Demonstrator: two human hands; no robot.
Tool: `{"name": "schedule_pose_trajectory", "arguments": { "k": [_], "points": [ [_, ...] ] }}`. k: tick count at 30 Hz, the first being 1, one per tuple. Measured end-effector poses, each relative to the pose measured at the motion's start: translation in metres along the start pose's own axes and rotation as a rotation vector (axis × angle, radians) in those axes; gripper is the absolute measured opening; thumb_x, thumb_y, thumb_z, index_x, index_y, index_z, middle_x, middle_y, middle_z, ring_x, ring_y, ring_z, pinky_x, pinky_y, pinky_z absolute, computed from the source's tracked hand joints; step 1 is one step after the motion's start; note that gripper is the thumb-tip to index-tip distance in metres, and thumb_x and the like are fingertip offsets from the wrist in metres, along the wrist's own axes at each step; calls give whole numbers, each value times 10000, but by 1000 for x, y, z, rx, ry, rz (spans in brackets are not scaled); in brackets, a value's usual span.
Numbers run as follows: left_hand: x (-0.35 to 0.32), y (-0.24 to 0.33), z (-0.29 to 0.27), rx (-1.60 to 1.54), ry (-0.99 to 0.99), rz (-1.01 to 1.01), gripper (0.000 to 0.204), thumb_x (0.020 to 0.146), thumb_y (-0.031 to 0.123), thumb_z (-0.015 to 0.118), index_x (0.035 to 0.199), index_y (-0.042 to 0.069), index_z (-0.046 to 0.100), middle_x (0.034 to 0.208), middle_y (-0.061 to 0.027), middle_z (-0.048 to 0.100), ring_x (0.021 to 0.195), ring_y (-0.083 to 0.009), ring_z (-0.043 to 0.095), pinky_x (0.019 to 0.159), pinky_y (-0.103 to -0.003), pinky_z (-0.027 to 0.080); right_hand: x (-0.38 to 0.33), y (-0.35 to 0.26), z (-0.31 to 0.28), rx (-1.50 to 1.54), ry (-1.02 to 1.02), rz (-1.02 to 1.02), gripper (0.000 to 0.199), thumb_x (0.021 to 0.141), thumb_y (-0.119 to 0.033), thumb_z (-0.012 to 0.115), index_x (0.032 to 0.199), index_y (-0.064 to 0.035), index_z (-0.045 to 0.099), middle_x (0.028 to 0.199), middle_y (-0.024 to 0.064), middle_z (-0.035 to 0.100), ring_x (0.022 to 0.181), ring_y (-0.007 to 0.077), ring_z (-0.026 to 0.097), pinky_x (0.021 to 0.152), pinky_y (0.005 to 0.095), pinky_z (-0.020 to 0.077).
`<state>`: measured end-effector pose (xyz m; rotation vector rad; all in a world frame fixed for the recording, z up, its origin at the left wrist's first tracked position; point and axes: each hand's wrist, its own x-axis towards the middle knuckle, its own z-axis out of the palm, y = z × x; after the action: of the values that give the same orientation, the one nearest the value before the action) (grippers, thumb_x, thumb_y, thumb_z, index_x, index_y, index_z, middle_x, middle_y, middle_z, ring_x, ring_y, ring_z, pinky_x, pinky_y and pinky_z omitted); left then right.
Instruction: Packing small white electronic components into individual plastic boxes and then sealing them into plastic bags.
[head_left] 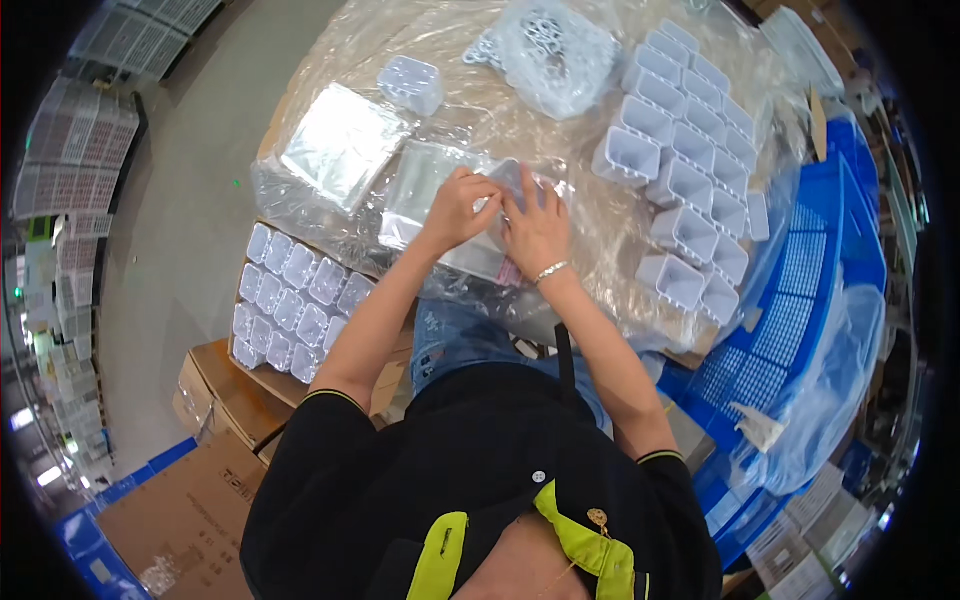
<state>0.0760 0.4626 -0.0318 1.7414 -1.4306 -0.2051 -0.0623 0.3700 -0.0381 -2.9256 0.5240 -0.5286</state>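
Note:
Both hands meet over a stack of clear plastic bags [412, 190] on the film-covered table. A small translucent plastic container [507, 172] stands tilted between them. My right hand [538, 230] wraps its fingers around the container's near right side. My left hand [462, 208] is closed in a pinch at the container's left edge; what its fingertips hold, perhaps thin film, I cannot make out. Farther left lies a second pile of shiny clear bags [343, 145], with a lone pale container [410, 85] beyond it.
Rows of pale containers [685, 185] stand on the right. A clear bag of metal rings [550, 50] lies at the far side. A carton of wrapped containers [290, 310] is at lower left, blue crates [790, 290] at right. Crinkled plastic film [600, 260] covers the table.

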Motion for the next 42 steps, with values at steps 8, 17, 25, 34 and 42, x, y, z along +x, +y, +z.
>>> {"name": "schedule_pose_trajectory", "arguments": {
  "k": [8, 17, 25, 34, 42],
  "points": [
    [36, -94, -33, 117, 743, -437, 764, 692, 172, 765, 1308, -6, 350, 1309, -177, 399, 1190, -289, 413, 964, -371, 365, 49, 14, -39, 270, 8, -16, 287, 776, -134, 613, 1045, -36, 595, 1388, 200, 340, 1078, 407, 433, 921, 451, 380],
    [87, -140, -60, 175, 612, -557, 1141, 525, 257, 843, 1360, -97, 149, 1331, -284, 345, 1236, -406, 350, 1065, -424, 251, 248, -20, -7, 448, 335, -356, 500, 826, -135, 552, 1311, -112, 434, 1384, 214, 335, 1071, 382, 411, 949, 425, 328],
    [80, -167, -60, 129, 601, -454, 1070, 509, 148, 836, 1341, -79, 204, 1243, -237, 390, 1166, -387, 378, 1018, -434, 307, 276, -27, 42, 218, 153, -435, 573, 824, -173, 549, 1328, -406, 410, 1354, 202, 371, 956, 398, 477, 883, 446, 411],
    [74, -168, -52, 124, 617, -402, 1112, 505, 179, 848, 1357, -74, 180, 1314, -239, 325, 1211, -390, 329, 1024, -454, 284, 274, -46, 46, 81, -12, -301, 531, 861, -250, 533, 1339, -416, 369, 1376, 220, 346, 1043, 445, 470, 902, 503, 400],
    [19, -64, 9, 25, 596, -430, 549, 785, 125, 651, 1234, -44, 384, 1258, -224, 395, 1170, -347, 376, 998, -410, 299, 205, 19, 7, 552, 307, -128, 461, 872, -190, 540, 1296, -54, 423, 1203, 248, 467, 1065, 410, 472, 924, 436, 379]
  ]
}}
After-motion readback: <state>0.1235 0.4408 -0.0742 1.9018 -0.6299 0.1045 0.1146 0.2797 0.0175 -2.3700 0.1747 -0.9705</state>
